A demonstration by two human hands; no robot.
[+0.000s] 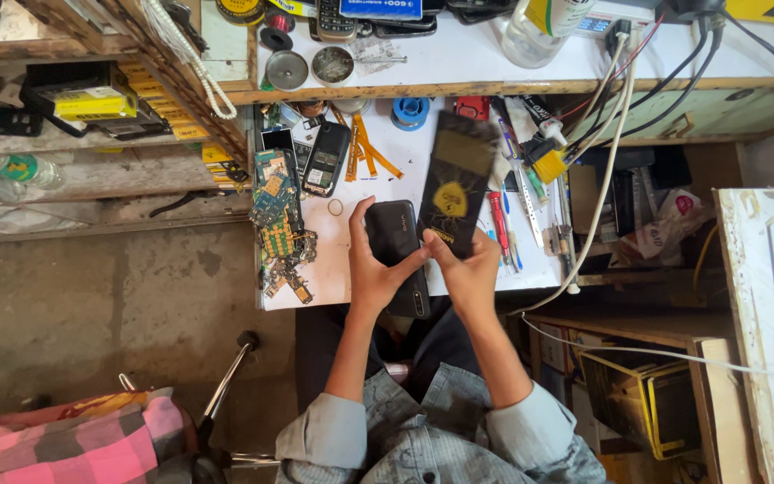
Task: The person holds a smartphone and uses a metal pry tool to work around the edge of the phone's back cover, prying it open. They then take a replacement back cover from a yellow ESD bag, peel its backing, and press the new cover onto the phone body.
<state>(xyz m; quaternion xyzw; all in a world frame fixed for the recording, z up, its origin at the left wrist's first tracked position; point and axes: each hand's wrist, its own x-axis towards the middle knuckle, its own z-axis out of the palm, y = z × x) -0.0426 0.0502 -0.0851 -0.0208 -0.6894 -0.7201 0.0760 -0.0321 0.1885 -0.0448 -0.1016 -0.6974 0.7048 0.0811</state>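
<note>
At the centre of the frame we see the left hand (pixel 374 273) wrapped around a black smartphone (pixel 398 255), fingers closed on its left edge, the phone lying back-up at the near edge of the white workbench (pixel 441 67). The right hand (pixel 469 272) pinches the lower end of a flat black packet (pixel 455 182) (a yellow emblem on it), which slants toward the upper centre. Circuit boards (pixel 278 229) lie left of the phone; a red screwdriver (pixel 498 226) lies right.
</note>
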